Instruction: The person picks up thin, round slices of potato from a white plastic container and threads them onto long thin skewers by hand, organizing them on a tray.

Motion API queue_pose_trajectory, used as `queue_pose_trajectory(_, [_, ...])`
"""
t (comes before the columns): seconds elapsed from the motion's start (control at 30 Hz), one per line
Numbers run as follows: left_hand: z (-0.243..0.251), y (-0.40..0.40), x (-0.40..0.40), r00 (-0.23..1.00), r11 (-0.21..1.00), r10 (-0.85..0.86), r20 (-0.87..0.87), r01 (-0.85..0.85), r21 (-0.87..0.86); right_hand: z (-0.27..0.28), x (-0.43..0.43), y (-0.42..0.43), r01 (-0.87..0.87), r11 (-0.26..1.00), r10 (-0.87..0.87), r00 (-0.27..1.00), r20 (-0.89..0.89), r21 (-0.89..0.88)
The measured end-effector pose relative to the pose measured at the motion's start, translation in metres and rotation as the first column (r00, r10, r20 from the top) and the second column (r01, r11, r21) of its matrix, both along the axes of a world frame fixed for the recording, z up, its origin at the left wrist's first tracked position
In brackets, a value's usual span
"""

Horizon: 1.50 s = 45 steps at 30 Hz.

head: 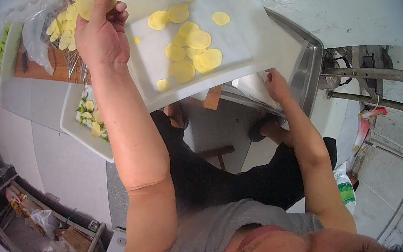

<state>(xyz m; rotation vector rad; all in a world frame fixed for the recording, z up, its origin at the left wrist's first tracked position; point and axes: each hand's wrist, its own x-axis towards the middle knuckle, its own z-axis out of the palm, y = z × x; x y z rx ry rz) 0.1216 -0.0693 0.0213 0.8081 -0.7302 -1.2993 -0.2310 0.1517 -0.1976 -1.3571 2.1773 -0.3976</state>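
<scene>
My left hand is raised at the upper left, palm up, with its thumb over a large, thin, pale yellow potato slice. Beside it, a white plastic tub is tilted, with scattered and overlapping slices on its floor. My right hand is at the tub's near right corner, beside a white sheet-like thing; the fingers are partly hidden, so its grip is unclear. Left of my left hand, many slices are on thin metal skewers.
A smaller white tub at the left holds slices and green pieces. A brown wooden board, a clear plastic bag and a tub of green vegetables lie farther left. A metal tray extends under the big tub's right side, near a metal frame.
</scene>
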Motion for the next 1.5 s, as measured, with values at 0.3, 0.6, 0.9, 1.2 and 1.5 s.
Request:
queue_pose_trajectory(0.3, [0.000,0.001,-0.004,0.998,0.998,-0.058,-0.020,0.058,0.014,0.011,-0.024,-0.001,0.325,0.941,-0.331,0.834,0.441,0.093])
queue_pose_trajectory(0.6, [-0.006,0.012,-0.035,0.927,0.935,-0.340,0.157,0.316,0.160,0.109,-0.041,0.018,0.550,0.835,-0.425,0.686,0.590,-0.038])
queue_pose_trajectory(0.9, [-0.017,0.021,-0.070,0.767,0.785,-0.620,0.168,0.598,0.163,0.178,0.015,0.025,0.499,0.855,-0.164,0.521,0.837,-0.143])
queue_pose_trajectory(1.2, [-0.024,0.024,-0.082,0.716,0.773,-0.634,0.291,0.576,0.267,0.185,0.033,0.016,0.298,0.946,-0.053,0.526,0.849,-0.126])
queue_pose_trajectory(1.5, [-0.033,0.021,-0.100,0.723,0.790,-0.613,0.318,0.555,0.261,0.190,0.030,0.021,0.263,0.954,-0.036,0.580,0.814,-0.146])
